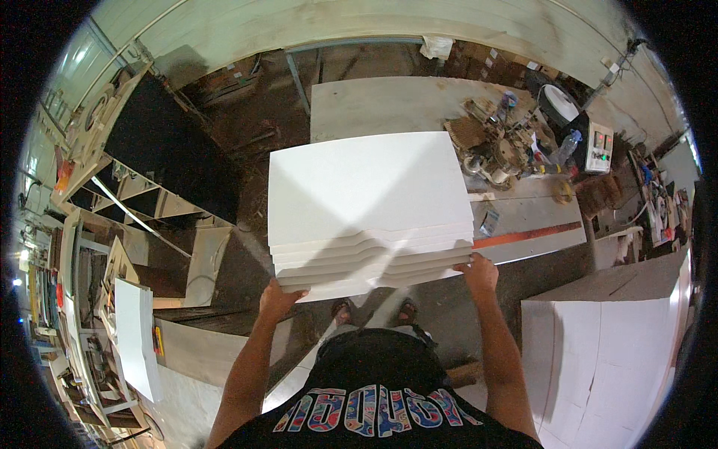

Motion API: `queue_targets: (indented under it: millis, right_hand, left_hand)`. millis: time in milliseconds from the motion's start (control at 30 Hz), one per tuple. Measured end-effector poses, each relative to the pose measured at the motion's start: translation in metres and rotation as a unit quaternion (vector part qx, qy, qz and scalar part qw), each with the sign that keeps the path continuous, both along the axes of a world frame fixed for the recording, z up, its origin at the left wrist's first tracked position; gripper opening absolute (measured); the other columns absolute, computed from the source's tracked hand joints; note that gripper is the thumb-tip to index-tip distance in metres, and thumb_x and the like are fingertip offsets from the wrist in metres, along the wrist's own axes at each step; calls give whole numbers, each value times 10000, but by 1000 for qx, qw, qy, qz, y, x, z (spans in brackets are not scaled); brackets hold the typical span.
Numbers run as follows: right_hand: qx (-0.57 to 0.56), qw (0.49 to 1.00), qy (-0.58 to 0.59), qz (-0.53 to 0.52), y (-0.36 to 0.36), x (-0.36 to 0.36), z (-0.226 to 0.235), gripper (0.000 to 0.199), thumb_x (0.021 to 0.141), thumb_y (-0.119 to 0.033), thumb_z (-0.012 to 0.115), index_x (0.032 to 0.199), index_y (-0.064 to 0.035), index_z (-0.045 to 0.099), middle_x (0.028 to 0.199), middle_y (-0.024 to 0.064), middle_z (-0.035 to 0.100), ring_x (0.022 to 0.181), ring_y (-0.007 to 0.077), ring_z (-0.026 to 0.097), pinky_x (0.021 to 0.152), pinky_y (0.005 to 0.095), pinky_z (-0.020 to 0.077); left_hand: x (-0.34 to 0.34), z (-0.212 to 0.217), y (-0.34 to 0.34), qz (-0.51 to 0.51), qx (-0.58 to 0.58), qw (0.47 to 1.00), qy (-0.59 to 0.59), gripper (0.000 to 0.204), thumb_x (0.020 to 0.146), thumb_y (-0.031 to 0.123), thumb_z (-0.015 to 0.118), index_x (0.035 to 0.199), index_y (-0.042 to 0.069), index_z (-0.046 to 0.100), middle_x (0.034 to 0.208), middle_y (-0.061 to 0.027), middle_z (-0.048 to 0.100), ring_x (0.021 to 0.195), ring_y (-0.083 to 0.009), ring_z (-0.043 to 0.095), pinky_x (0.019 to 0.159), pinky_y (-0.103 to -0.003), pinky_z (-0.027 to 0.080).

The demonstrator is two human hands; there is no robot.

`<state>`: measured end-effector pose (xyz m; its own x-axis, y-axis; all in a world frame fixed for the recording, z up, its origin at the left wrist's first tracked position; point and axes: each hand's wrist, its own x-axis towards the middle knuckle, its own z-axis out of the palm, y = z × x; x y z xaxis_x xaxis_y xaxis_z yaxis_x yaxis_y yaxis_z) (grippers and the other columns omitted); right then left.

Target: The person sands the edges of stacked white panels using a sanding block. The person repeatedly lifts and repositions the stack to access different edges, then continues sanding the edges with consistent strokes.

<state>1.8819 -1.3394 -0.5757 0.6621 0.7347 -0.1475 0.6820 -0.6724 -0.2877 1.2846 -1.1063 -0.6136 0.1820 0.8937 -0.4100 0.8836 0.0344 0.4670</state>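
Observation:
A stack of several large white boards (366, 179) spans the space before my body, its near edges fanned out in steps. At the near left corner, my left hand (280, 298) is closed on the boards, with the thumb on top and the other fingers hidden below. Across from it, my right hand (479, 273) grips the near right corner in the same way. The far part of the stack overlaps the worktable (359, 101); whether it rests there is hidden.
Tools and small parts (501, 150) clutter the worktable's right side, near a plastic bottle (568, 146) and a control box (600, 148) with lit buttons. White panels (606, 359) stand at the lower right. Further white boards (134, 337) and a black-topped wooden structure (164, 142) are at left.

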Motion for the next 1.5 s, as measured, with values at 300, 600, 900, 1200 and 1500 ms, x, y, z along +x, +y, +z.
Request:
queue_targets:
  millis: [300,600,900,1200,1500]
  right_hand:
    - [-22,1000,-3,1,7,8,-3,742,877,-606,985,1342,-48,837,1199,228,880,1155,459,840,1007,590,646]
    - [14,998,66,11,-3,6,4,705,908,-565,969,1388,-76,803,1242,221,869,1184,461,824,1018,587,633]
    - [-23,989,56,134,-14,51,-17,478,1028,-390,842,1389,-85,767,1173,211,867,1115,472,833,985,584,670]
    - [151,973,-131,-113,47,148,-44,782,988,-592,892,1506,-50,669,1475,255,696,1364,509,679,1124,624,579]
    - [35,992,-86,-82,69,177,-85,742,1029,-599,838,1520,-55,723,1566,256,681,1411,514,675,1149,599,583]
  left_hand:
    - [6,-10,-10,3,2,998,64,1022,868,679,999,1522,-19,638,1446,-349,768,1360,-520,755,1125,-605,624]
    - [6,-51,-8,60,133,984,-100,1049,1089,697,788,1781,25,376,1764,-385,491,1570,-555,563,1273,-623,491]
    - [77,-29,-40,234,177,935,-199,1139,1140,622,757,1862,-56,196,1835,-415,376,1662,-602,450,1360,-648,392]
    - [130,53,-15,67,494,865,-55,908,1078,366,821,1819,55,398,1807,-297,478,1720,-501,398,1428,-724,186]
    - [214,74,69,-215,440,871,43,615,1173,367,653,1742,149,569,1866,-89,492,1761,-378,390,1469,-729,166]
